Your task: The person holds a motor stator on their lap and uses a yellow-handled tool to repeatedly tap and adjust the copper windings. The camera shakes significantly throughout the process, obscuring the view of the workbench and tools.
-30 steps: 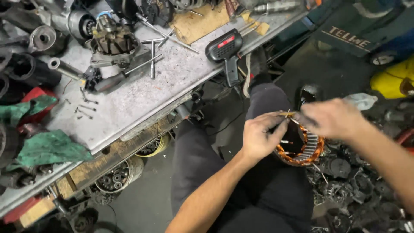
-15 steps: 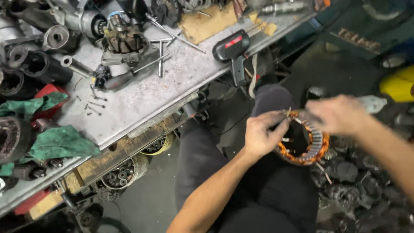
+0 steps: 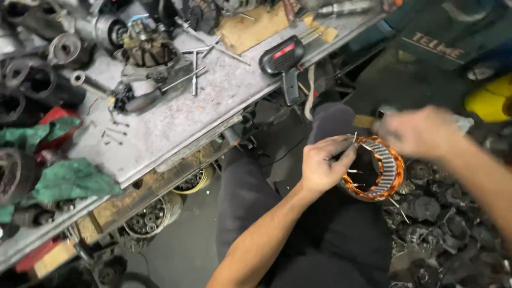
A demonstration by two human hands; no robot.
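Note:
My left hand [image 3: 324,162] grips the near rim of a round stator ring [image 3: 385,173] with orange copper windings and a grey slotted core, held over my lap. Thin wire leads stick out of the ring by my fingers. My right hand [image 3: 421,130] is blurred, just above the ring's far edge. A small tan tool [image 3: 365,121] pokes out of its closed fingers toward the ring's top.
A grey metal workbench [image 3: 176,122] runs across the left. On it lie a black power tool [image 3: 282,60], a dismantled motor part [image 3: 149,58], a T-handle wrench [image 3: 194,64] and green rags [image 3: 69,178]. Dark motor parts [image 3: 442,224] pile up on the floor at right.
My right hand has lifted slightly up and to the right off the ring's top. My left hand keeps its hold on the ring. The view has shifted a little.

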